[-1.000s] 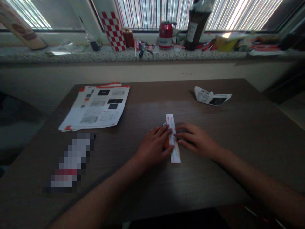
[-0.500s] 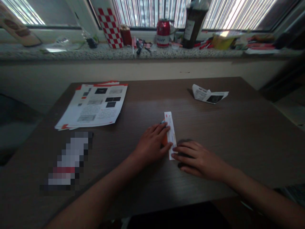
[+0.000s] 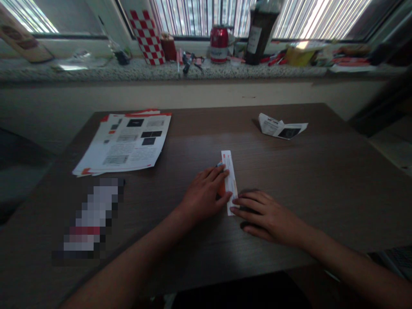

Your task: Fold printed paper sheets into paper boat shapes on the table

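Note:
A narrow folded strip of paper (image 3: 229, 182), white with small print, lies lengthwise on the table in front of me. Orange printing shows at its left, under my left hand (image 3: 206, 193). That hand rests on the strip's left side, fingertips and thumb pressing on the white part, fingers stretched out. My right hand (image 3: 267, 216) lies palm down at the lower right, its fingers extended and apart. Two of its fingertips touch the right edge near the strip's lower end. The underside of the strip is hidden.
A stack of printed sheets (image 3: 128, 146) lies at the back left, with a pixelated long object (image 3: 90, 216) nearer me. A folded paper piece (image 3: 283, 128) stands at the back right. On the windowsill are a red can (image 3: 219, 45), a dark bottle (image 3: 259, 38) and a checkered container (image 3: 148, 38).
Both hands keep practically the same place on the paper strip. The whole view has shifted very slightly.

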{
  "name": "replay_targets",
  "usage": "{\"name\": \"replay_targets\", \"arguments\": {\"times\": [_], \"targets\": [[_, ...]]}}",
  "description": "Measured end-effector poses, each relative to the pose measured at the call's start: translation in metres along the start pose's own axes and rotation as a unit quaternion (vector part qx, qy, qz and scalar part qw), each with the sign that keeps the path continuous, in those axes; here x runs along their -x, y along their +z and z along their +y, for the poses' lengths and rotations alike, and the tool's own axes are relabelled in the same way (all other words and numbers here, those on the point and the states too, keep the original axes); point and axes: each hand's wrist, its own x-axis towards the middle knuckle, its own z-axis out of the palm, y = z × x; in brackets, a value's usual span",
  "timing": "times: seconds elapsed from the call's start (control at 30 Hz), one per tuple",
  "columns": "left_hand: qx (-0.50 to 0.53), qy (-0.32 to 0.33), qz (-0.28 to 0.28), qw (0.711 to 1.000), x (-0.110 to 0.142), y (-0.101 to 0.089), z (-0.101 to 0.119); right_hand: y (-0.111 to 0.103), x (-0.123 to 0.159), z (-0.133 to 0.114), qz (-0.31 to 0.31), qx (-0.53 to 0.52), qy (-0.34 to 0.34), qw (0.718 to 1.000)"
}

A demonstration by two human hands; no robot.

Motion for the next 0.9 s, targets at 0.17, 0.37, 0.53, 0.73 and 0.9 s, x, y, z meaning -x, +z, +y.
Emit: {"name": "replay_targets", "arguments": {"times": [0.17, 0.37, 0.53, 0.73, 0.9], "targets": [[0.001, 0.005, 0.008, 1.000, 0.000, 0.001, -0.001, -0.001, -0.001, 0.000, 0.000, -0.002, -0.002, 1.000], [-0.004, 0.001, 0.001, 1.000, 0.000, 0.000, 0.000, 0.000, 0.000, 0.000, 0.002, -0.006, 0.001, 1.000], [-0.002, 0.004, 0.009, 1.000, 0.001, 0.001, -0.001, 0.001, -0.001, 0.001, 0.004, -0.010, -0.004, 1.000], [-0.004, -0.002, 0.008, 1.000, 0.001, 0.002, 0.001, 0.000, 0.000, 0.002, 0.008, -0.004, -0.009, 1.000], [-0.011, -0.001, 0.001, 1.000, 0.000, 0.002, 0.001, -0.019, -0.011, 0.018, 0.066, -0.045, 0.030, 0.996]]}}
